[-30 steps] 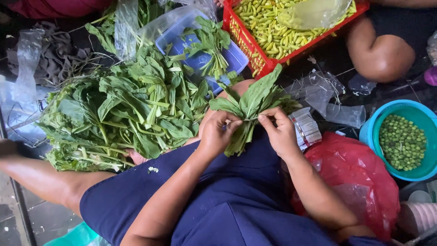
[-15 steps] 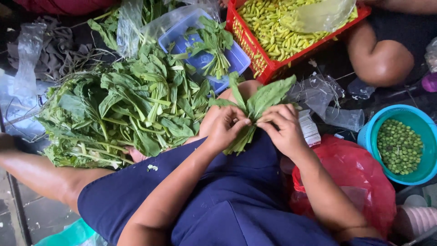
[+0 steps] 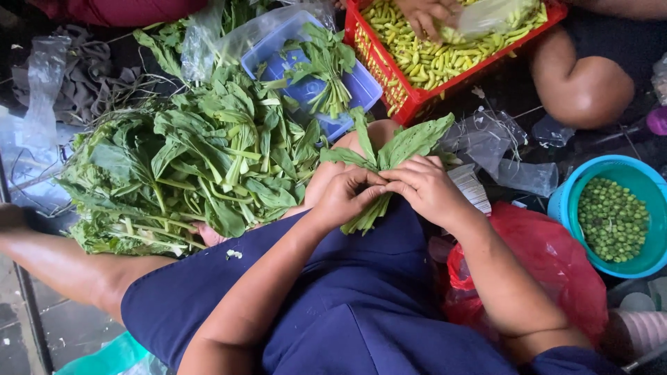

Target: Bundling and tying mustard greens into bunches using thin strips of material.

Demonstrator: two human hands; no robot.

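The left hand (image 3: 344, 198) and the right hand (image 3: 427, 191) both grip one small bunch of green leaves (image 3: 389, 156). The bunch sits over the person's lap, just above the knee. The fingers of both hands meet at the middle of the bunch, where the stems come together. The leaf tips fan out upward, and the stem ends (image 3: 363, 221) poke out below the left hand.

A big pile of loose greens (image 3: 201, 167) lies just beside the left arm. Behind it is a blue tub (image 3: 361, 87) with a few more bunches inside. A red crate (image 3: 389, 76) full of yellow-green pods sits near another person's knee, and that person's hand (image 3: 431, 14) is in the pods. A teal bowl (image 3: 566, 201) of green peas sits to the right, next to a red bag (image 3: 549, 271).

To do this well, I think the stems should stay lined up and be held snugly. Squeezing too hard could bruise the soft leaves.
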